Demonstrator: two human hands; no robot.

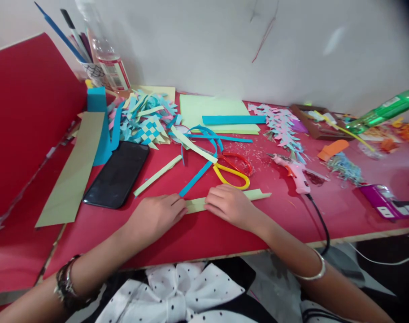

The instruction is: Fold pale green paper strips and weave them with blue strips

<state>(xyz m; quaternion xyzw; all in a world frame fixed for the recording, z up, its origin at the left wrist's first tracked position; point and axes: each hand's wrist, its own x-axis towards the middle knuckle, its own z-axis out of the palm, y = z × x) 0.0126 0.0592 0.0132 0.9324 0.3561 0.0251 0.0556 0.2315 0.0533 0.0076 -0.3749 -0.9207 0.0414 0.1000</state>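
Observation:
A pale green paper strip [196, 205] lies flat on the red table, near its front edge. My left hand [164, 213] has its fingers bent together on the left end of the strip. Farther right along the same strip, my right hand [229, 204] presses with curled fingers; the strip's right end sticks out beyond it. Just behind my right hand rest scissors with a yellow and a red handle loop [236, 179]. A blue paper strip [197, 177] runs up from beside my left fingertips, and a short pale strip [157, 176] lies behind that hand.
A black phone [117, 175] lies at left beside a wide green paper piece [71, 168]. Cut and woven paper pieces [147, 116] are heaped behind. A pink glue gun [293, 172] with a black cord is at right, near a purple box [388, 202] and green bottle [386, 110].

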